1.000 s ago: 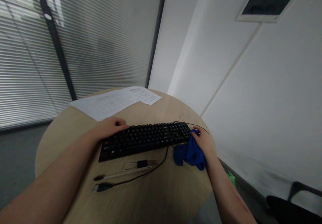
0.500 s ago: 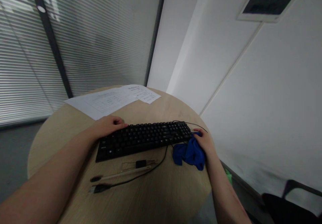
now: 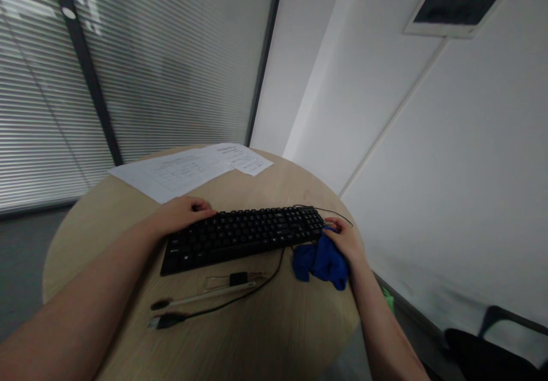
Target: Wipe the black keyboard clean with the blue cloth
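Note:
A black keyboard (image 3: pixel 244 232) lies aslant on the round table. My left hand (image 3: pixel 184 214) is closed on its far left corner, with the thumb along the back edge and the other fingers curled. At the keyboard's right end my right hand (image 3: pixel 345 237) pinches a crumpled blue cloth (image 3: pixel 327 258), which drapes onto the tabletop. Its fingertips are close to the keyboard's right edge; whether they touch it I cannot tell. In front of the keyboard lie a wire tool with a black grip (image 3: pixel 238 279), a thin pale-handled brush (image 3: pixel 205 296) and a black cable with a USB plug (image 3: pixel 166 320).
Printed sheets of paper (image 3: pixel 184 170) lie at the back of the wooden table (image 3: pixel 274 335). Past it stand a window with blinds (image 3: pixel 180 73) and a white wall (image 3: pixel 449 158). A dark chair (image 3: pixel 483 349) is at the lower right, and something green (image 3: pixel 388 299) is on the floor.
My right fingers have shifted slightly left on the blue cloth, toward the keyboard's end. My left hand holds its place, and the objects on the table lie as before.

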Demonstrator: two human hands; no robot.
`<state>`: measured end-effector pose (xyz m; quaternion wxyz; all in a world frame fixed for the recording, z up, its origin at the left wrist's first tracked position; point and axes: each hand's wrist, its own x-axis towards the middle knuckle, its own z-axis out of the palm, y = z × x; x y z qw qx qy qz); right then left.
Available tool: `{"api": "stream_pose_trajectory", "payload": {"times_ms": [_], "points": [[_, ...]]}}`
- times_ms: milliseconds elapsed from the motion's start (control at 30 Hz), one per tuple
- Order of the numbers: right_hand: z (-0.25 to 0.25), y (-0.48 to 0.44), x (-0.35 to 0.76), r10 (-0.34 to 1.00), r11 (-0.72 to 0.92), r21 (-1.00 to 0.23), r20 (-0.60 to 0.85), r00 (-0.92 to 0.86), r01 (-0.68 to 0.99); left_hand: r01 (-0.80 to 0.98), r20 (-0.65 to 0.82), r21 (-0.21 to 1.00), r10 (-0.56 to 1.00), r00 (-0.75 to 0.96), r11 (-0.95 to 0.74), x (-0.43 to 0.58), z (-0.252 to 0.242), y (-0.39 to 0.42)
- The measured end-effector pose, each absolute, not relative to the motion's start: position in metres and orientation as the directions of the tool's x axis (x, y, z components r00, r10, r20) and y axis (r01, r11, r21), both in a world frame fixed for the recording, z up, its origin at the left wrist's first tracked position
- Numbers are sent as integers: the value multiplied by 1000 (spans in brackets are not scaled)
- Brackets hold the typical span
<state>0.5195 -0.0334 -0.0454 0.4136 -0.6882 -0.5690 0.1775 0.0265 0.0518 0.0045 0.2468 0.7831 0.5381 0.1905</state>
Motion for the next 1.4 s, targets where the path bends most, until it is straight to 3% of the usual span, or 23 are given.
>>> {"api": "stream_pose_trajectory", "payload": {"times_ms": [1167,1400], "points": [[-46,-29,513,927,-68,-773,184,326,630,735,27,610,935,354,-296,28,10,48],[-34,-40,507,889,-20,-752,287,356,659,732,42,605,931,362,-312,27,12,48]]}}
